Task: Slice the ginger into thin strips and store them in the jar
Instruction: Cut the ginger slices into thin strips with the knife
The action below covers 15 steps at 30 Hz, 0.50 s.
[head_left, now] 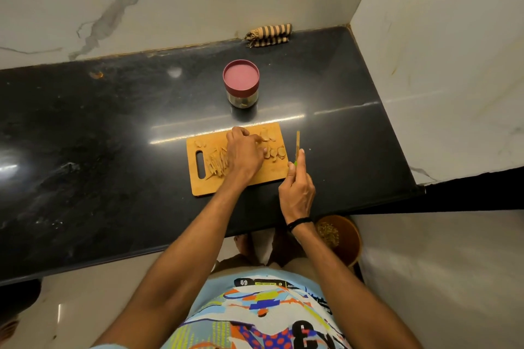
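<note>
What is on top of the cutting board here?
On the cutting board: ginger strips by the handle slot, ginger slices toward the right edge, and the left hand between them. Whatever lies under that hand is hidden.

One wide-angle camera, worn on the head, looked forward and steeply down over the black counter. The left hand and right hand lay close below it, mid-frame.

Back at the wall, a folded striped cloth sits on the black countertop. A small orange scrap lies far left. Down on the floor, a brown round bin holds yellowish scraps.
</note>
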Motion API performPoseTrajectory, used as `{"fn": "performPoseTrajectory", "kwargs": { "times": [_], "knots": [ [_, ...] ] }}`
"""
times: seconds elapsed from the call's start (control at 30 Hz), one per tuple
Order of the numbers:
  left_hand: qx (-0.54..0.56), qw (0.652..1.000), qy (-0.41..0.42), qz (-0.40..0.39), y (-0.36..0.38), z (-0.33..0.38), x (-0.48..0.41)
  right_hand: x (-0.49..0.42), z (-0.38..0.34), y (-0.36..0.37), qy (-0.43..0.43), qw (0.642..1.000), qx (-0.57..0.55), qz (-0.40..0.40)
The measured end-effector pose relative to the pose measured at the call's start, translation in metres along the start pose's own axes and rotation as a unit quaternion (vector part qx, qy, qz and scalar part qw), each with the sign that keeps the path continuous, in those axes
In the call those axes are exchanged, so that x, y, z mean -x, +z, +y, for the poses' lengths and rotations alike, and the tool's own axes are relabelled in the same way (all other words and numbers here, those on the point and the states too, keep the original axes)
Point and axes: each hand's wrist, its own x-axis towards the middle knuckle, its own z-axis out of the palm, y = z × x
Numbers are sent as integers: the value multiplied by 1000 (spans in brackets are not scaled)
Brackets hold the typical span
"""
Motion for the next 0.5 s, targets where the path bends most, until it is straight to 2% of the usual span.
{"fn": "performPoseTrajectory", "kwargs": {
  "times": [0.13, 0.3, 0.4, 0.5],
  "knots": [
    [56, 998, -25, 5, 4, 1, 1, 5, 5, -4, -11, 1000, -2, -22],
    [217, 975, -55, -12, -13, -4, 2, 7, 9, -6, -55, 996, -14, -70],
    [302, 947, -106, 33, -32, -12, 6, 1, 17, -12, -120, 985, 10, -121],
    [335, 928, -146, 69, -41, -28, 9, -3, 31, -18, -181, 965, 46, -186]
  ]
}}
